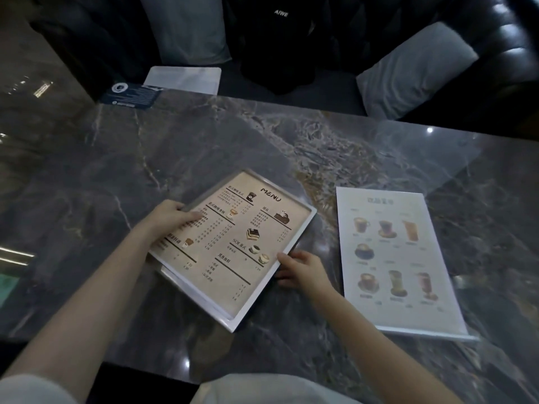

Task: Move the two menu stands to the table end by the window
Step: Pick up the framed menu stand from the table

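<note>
A beige menu stand (233,243) headed "MENU", in a white frame, lies tilted in the middle of the dark marble table (204,147). My left hand (167,218) grips its left edge, thumb on the printed face. My right hand (302,268) holds its right edge near the lower corner. A second menu stand (396,258), pale with pictures of several drinks, lies flat to the right, apart from both hands.
A dark blue card (131,96) and a white sheet (183,78) sit at the table's far left edge. Behind the table is a black sofa with grey cushions (414,71) and a black garment (280,45). Glass reflections show at the left.
</note>
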The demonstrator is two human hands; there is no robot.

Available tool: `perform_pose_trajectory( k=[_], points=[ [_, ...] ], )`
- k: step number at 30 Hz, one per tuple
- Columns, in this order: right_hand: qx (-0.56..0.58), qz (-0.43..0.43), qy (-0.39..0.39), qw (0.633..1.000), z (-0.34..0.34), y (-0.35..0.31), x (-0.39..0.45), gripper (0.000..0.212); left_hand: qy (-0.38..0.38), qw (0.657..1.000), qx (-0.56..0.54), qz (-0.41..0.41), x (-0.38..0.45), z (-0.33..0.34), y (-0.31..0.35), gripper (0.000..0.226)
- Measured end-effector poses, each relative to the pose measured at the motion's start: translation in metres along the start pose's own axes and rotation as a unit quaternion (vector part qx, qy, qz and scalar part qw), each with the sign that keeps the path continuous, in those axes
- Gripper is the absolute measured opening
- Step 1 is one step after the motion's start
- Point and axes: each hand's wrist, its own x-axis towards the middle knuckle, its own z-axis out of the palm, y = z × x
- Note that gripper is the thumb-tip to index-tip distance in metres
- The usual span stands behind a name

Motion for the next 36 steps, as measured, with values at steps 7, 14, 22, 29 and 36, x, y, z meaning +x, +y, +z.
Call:
perform_pose_trajectory(
  k=[7,14,22,29,36],
  points=[
    [0.118,0.026,-0.087,0.989,-0.002,-0.007,0.002,0.018,-0.006,1.000,-0.022,-0.007,-0.002,0.001,0.003,0.015],
    [0.126,0.061,-0.079,0.987,0.000,-0.012,0.007,0.027,-0.012,1.000,-0.013,-0.018,-0.005,-0.001,0.006,0.023],
    [0.101,0.025,-0.076,0.992,-0.001,-0.026,-0.001,0.025,-0.013,1.000,-0.015,-0.009,-0.009,-0.009,0.009,0.027],
    [0.045,-0.066,-0.045,0.996,-0.013,-0.071,-0.007,0.026,0.019,0.996,-0.074,0.049,-0.008,-0.021,0.037,0.018],
    [0.006,-0.186,0.000,0.983,-0.027,-0.107,-0.018,0.008,0.009,0.978,-0.177,0.109,-0.002,-0.016,0.065,0.026]
  ],
)
